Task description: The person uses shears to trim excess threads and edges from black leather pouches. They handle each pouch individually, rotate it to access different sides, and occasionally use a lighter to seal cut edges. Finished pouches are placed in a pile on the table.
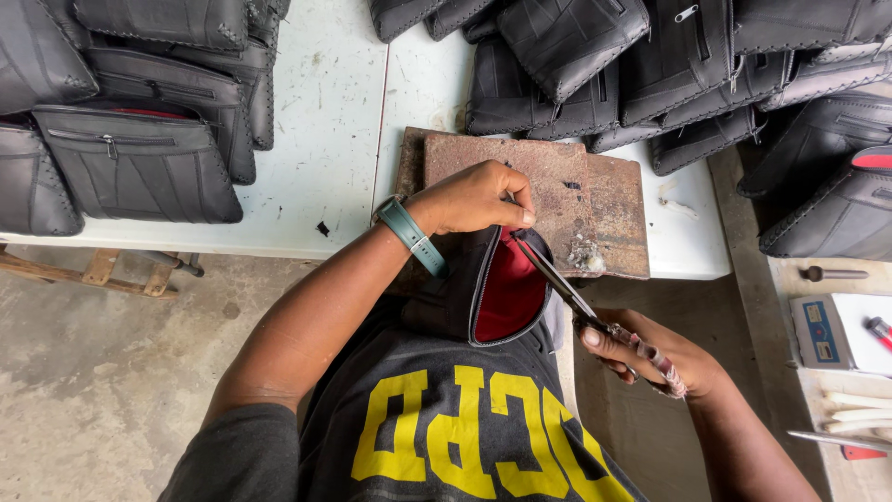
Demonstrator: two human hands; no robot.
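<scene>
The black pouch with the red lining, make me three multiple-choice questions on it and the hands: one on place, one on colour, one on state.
1. Where is the pouch?
A. At the table edge, by the person's chest
B. On the floor
C. On the stacked bags

2. What colour is the watch strap?
A. Yellow
B. Teal
C. White

3. What is the state of the pouch?
A. Zipped shut
B. Folded flat
C. Open, lining showing

Answers: 1 A, the left hand holds it there; 2 B, teal band on the left wrist; 3 C, red interior shows while the right hand works the scissors at its rim.
</scene>
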